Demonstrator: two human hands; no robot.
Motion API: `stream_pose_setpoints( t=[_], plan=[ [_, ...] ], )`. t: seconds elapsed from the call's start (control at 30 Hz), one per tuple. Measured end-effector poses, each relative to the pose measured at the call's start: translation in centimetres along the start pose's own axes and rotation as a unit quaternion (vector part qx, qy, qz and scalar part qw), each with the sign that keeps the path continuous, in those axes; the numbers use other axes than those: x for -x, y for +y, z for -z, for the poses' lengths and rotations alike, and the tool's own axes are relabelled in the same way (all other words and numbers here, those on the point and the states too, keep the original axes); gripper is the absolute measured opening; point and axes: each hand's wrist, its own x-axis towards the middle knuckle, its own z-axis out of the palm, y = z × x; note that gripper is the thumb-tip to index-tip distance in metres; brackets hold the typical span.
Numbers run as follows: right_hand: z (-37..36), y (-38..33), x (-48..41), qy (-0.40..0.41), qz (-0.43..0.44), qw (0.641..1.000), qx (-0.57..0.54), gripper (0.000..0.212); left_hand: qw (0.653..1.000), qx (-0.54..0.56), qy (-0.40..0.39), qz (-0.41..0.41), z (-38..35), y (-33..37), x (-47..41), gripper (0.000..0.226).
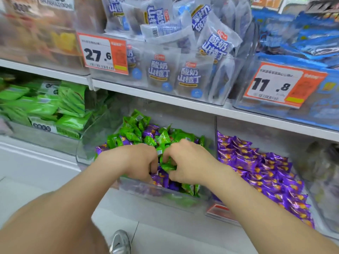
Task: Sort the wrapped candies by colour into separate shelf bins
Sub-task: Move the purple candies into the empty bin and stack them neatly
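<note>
White metal shelves (165, 97) run across in two levels, with orange-and-white paper price labels (102, 54); below lies a pale grey tiled floor (174, 235).

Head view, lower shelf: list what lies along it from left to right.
In order: flat green packets → left hand → green candy pinched in the right hand's fingers → right hand → heap of purple candies.
</note>
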Motion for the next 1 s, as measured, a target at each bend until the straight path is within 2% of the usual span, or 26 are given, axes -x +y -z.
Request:
stream_pose_setpoints(
  t=[0.17,0.23,0.33,0.43,0.5,0.6,0.7,0.8,0.83,0.93,1.0],
  plan=[
    [0.3,0.8,-1.0,0.079,-0.062,0.995,-0.003,0.019,0.999,0.038,0.009,-0.011,-0.2,-0.3,-0.5,0.029],
    [0.1,0.6,-0.9,0.072,-0.065,0.995,-0.031,0.015,0.999,0.027,0.006,-0.023,-0.5,-0.3,-0.6,0.031],
    [-0.2,0.4,-0.5,0.004,-0.028,0.994,-0.101,0.011,1.000,0.009,-0.002,-0.015,-0.6,-0.3,-0.5,0.035],
    [0.0,0.7,0.1,-0.074,0.004,0.993,-0.089,0.031,0.999,0.004,0.040,0.007,-0.2,-0.6,-0.2,0.026],
    [-0.1,0.8,0.2,-0.082,0.017,0.994,-0.075,0.045,0.995,0.008,0.097,0.026,0.2,-1.2,0.2,0.022],
    [-0.8,0.2,0.0,-0.076,0.043,0.995,-0.046,0.045,0.982,0.028,0.172,0.068,0.5,-2.3,0.5,0.029],
    [-1.5,-0.4,-0.5,-0.082,0.059,0.994,-0.050,0.044,0.977,0.039,0.182,0.103,0.7,-2.7,1.0,0.032],
    [-2.0,-0.5,-0.8,-0.069,0.059,0.994,-0.065,0.055,0.974,0.072,0.177,0.121,0.7,-3.0,1.2,0.015],
    [-2.2,-0.4,-0.9,-0.062,0.057,0.994,-0.070,0.051,0.971,0.086,0.182,0.126,0.6,-3.2,1.2,0.015],
    [-2.3,-0.5,-1.0,-0.019,0.044,0.995,-0.086,0.017,0.958,0.125,0.207,0.156,0.8,-3.4,1.1,0.026],
    [-1.8,-0.5,-0.8,0.035,0.006,0.991,-0.130,0.019,0.947,0.163,0.218,0.172,1.1,-3.3,1.3,0.036]
  ],
)
